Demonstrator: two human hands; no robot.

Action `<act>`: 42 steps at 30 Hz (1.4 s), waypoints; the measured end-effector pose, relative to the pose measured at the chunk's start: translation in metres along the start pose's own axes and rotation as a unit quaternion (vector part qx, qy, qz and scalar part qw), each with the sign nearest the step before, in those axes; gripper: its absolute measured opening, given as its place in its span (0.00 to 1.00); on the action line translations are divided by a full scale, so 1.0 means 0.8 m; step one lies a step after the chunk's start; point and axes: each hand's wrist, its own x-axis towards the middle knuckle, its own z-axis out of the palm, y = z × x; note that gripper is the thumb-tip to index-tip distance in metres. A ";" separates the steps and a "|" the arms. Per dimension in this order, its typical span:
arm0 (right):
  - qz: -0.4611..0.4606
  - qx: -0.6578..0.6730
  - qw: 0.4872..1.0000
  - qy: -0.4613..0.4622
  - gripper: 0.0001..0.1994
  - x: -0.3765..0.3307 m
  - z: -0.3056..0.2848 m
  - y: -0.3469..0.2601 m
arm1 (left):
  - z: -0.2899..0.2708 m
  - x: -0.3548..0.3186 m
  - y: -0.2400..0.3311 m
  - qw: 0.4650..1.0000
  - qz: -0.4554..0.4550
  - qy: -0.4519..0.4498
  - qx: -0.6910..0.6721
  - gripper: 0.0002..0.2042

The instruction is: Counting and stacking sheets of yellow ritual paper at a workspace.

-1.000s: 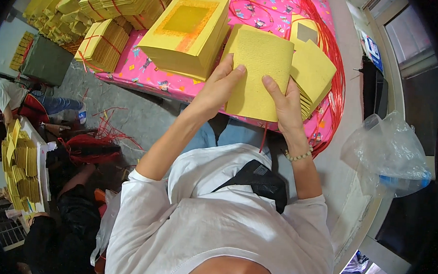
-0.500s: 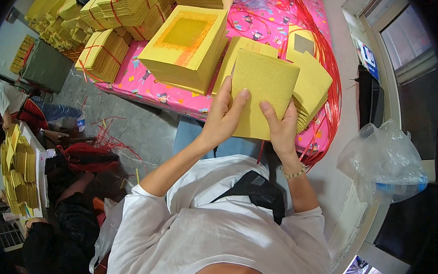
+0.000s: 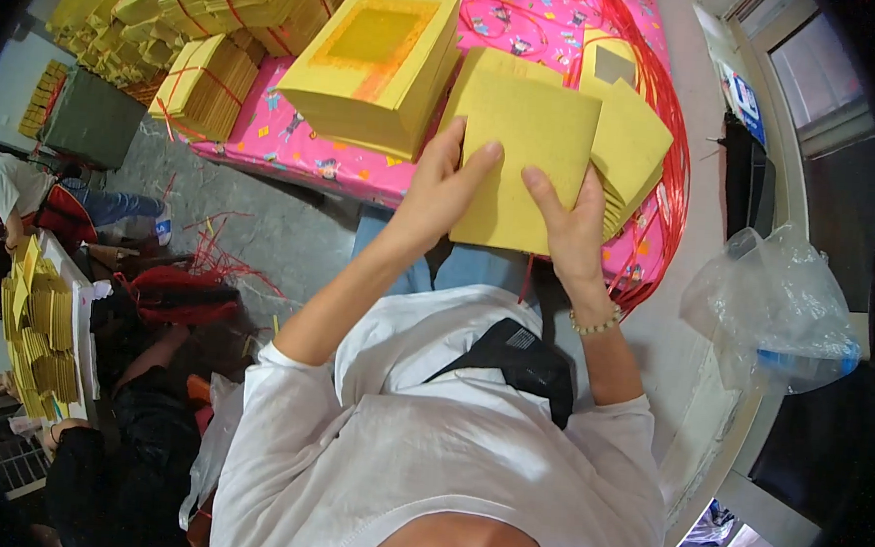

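The yellow sheet [image 3: 529, 169] is lying in front of the torso, above the near edge of the table, with its broad face turned up toward the camera. Whether it is one leaf or several is not discernible. Its long axis is running away from the body, the far end leaning slightly to the right.

Grip: both hands are closing on the sheet from opposite sides. The left hand [image 3: 441, 188] is clasping the left edge, its thumb pressing on the upper face. The right hand [image 3: 573, 222] is clasping the lower right edge, its thumb resting on the same face. Most of the fingers are hiding underneath. The sheet is thus extending mainly forward of the grip; neither hand is nearer, as both are touching it, but the left thumb is sitting slightly farther up.

Surroundings: a second yellow sheet [image 3: 505, 63] is showing beyond the far edge. A fanned yellow stack [image 3: 631, 135] is lying just beside the right hand. A tall yellow block [image 3: 362, 120] is standing to the left of the sheet. The pink-covered table [image 3: 275, 141] is supporting these items, and red strands [image 3: 670, 177] are hanging along its right side.
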 end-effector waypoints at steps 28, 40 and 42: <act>-0.011 0.086 0.994 0.061 0.10 0.007 -0.015 -0.001 | -0.001 -0.028 -0.020 0.999 -0.020 0.024 0.028 0.18; 0.042 0.027 0.998 -0.024 0.12 -0.020 -0.032 0.002 | -0.003 -0.037 -0.009 0.999 -0.025 -0.011 0.019 0.18; 0.078 -0.030 0.997 -0.004 0.13 -0.024 -0.034 -0.002 | 0.001 -0.040 -0.009 0.999 -0.035 0.000 0.014 0.18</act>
